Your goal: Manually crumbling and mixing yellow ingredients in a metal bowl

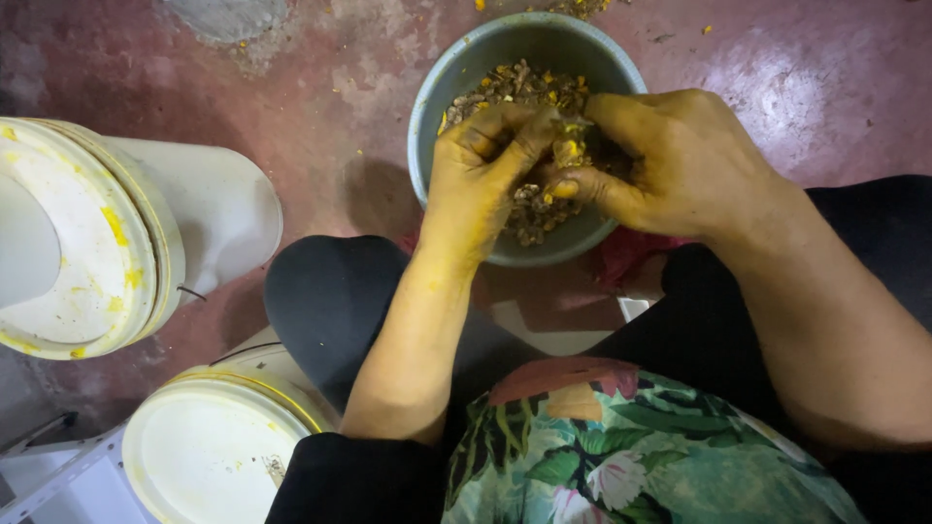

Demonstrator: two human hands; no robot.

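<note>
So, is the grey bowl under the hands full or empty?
Partly full. The grey bowl holds brownish-yellow pieces, while its inner wall shows bare above them.

Rough food-prep workspace: stained red concrete floor point(330, 126), yellow-smeared white buckets point(116, 243)

The floor point(340, 116) is worn reddish-brown concrete, stained and dusted with yellow crumbs; a pale grey patch point(228, 15) sits near the top edge; light glares off the floor at the upper right; 2 white buckets point(223, 204) with yellow-smeared rims stand at the left; a white frame point(49, 475) shows at the bottom-left corner.
</note>
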